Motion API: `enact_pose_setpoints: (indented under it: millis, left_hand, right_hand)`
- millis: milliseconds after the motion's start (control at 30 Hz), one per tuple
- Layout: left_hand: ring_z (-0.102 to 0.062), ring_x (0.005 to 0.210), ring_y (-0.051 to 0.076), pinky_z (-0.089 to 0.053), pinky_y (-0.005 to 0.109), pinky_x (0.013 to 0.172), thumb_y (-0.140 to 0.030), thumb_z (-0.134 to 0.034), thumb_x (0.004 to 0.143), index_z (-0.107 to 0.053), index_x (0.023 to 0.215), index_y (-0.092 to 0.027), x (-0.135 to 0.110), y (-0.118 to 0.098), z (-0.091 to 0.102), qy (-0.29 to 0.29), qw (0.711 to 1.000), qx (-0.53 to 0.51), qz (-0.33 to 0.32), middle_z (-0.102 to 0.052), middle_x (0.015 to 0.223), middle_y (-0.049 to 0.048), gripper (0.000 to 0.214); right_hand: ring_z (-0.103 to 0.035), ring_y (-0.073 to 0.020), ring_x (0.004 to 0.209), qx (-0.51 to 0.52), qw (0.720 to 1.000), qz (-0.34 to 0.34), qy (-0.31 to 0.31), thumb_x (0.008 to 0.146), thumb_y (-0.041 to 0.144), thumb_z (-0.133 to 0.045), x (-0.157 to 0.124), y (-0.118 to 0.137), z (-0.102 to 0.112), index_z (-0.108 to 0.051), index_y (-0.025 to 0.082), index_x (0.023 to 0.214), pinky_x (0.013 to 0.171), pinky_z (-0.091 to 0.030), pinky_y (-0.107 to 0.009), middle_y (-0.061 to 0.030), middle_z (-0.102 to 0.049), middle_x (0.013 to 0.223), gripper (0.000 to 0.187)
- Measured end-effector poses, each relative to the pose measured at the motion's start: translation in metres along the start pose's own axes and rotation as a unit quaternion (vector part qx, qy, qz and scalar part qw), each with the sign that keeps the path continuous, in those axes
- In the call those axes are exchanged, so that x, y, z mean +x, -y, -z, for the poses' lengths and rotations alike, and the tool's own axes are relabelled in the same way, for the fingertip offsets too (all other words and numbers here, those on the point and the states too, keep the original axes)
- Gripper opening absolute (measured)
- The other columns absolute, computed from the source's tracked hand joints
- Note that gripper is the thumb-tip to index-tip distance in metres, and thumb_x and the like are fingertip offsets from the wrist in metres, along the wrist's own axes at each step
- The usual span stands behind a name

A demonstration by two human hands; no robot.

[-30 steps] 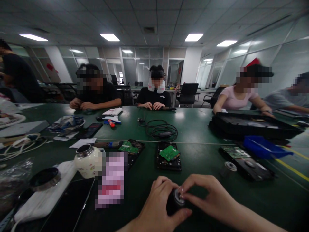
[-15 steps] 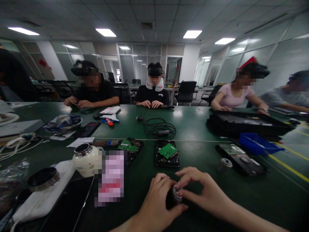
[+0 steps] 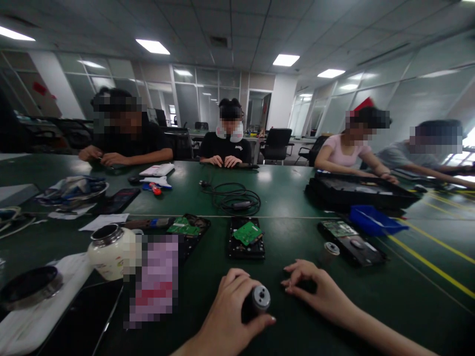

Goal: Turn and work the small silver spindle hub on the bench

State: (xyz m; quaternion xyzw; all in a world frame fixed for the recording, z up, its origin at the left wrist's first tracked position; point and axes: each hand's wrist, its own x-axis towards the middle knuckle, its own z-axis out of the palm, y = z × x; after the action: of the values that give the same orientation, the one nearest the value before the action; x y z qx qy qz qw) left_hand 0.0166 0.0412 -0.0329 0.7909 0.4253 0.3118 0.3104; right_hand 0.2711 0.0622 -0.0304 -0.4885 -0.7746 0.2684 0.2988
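Note:
My left hand (image 3: 226,316) is wrapped round a small dark cylinder with a silver end cap (image 3: 260,299), held just above the green table (image 3: 297,198) near its front edge. My right hand (image 3: 315,294) hovers to the right of the cylinder, apart from it, its fingers curled and pinched together; I cannot make out anything in them. Beyond my hands lies an opened hard drive with a green circuit board (image 3: 247,236). A second small cylinder (image 3: 328,251) stands to the right.
A cream jar (image 3: 109,251), a lid (image 3: 31,283), a dark tablet (image 3: 85,321) and another drive (image 3: 187,228) lie at left. A third drive (image 3: 351,241), a blue tray (image 3: 373,220) and a black case (image 3: 356,190) lie at right. Cables (image 3: 235,198) coil mid-table. Several people sit opposite.
My right hand has come off the cylinder's silver cap and moved right. The left hand keeps hold of the cylinder. The view has swung a little to the right.

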Motion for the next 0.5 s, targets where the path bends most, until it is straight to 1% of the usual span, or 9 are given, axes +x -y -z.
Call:
enact_pose_setpoints:
  millis: [67,133,200,267,400,500]
  left_hand:
    - [-0.051,0.105,0.029,-0.043,0.041,0.089,-0.036,-0.082,0.071,-0.066,0.102,-0.021,0.001,0.0,0.0,0.004,1.0,0.0,0.001,-0.065,0.102,0.0058,0.037]
    - [-0.051,0.105,0.029,-0.043,0.041,0.09,-0.037,-0.082,0.071,-0.067,0.102,-0.022,0.001,0.0,0.0,0.005,1.0,-0.001,-0.001,-0.066,0.102,0.0056,0.038]
    - [-0.051,0.105,0.029,-0.043,0.041,0.09,-0.037,-0.083,0.071,-0.068,0.102,-0.022,0.001,0.001,0.0,0.005,1.0,-0.002,-0.007,-0.066,0.1,0.0053,0.038]
    - [-0.051,0.104,0.028,-0.043,0.041,0.09,-0.036,-0.083,0.07,-0.068,0.102,-0.022,0.001,0.002,0.0,0.001,1.0,-0.006,-0.015,-0.067,0.099,0.0053,0.038]
    - [-0.051,0.103,0.027,-0.044,0.039,0.089,-0.035,-0.084,0.07,-0.068,0.102,-0.022,0.001,0.005,-0.001,-0.012,0.999,-0.017,-0.029,-0.067,0.099,0.0047,0.038]
    - [-0.052,0.103,0.026,-0.045,0.039,0.087,-0.036,-0.083,0.07,-0.069,0.101,-0.023,0.001,0.003,-0.001,-0.017,0.999,-0.015,-0.031,-0.067,0.098,0.0037,0.036]
  right_hand:
    - [-0.063,-0.0284,0.109,0.023,0.999,0.006,-0.03,0.081,0.031,-0.072,0.002,0.013,0.0,-0.063,0.021,0.075,0.112,-0.024,-0.058,-0.0052,-0.076,0.087,0.014]
    - [-0.064,-0.0273,0.108,0.048,0.997,0.029,-0.054,0.081,0.031,-0.072,0.006,0.034,0.001,-0.06,0.022,0.073,0.112,-0.023,-0.057,-0.0048,-0.077,0.086,0.017]
    - [-0.064,-0.0263,0.106,0.063,0.994,0.07,-0.055,0.08,0.029,-0.073,0.011,0.053,-0.001,-0.059,0.022,0.07,0.11,-0.025,-0.056,-0.0034,-0.077,0.083,0.018]
    - [-0.065,-0.0253,0.105,0.062,0.992,0.101,-0.043,0.079,0.025,-0.073,0.015,0.066,-0.006,-0.06,0.023,0.069,0.109,-0.027,-0.055,-0.0021,-0.076,0.08,0.016]
    - [-0.064,-0.0243,0.102,0.055,0.992,0.117,-0.015,0.078,0.016,-0.073,0.02,0.07,-0.021,-0.062,0.022,0.067,0.104,-0.032,-0.052,-0.0016,-0.076,0.082,0.016]
    - [-0.063,-0.0242,0.103,0.046,0.991,0.129,-0.006,0.078,0.013,-0.069,0.021,0.067,-0.025,-0.06,0.022,0.064,0.103,-0.033,-0.051,-0.0015,-0.076,0.083,0.019]
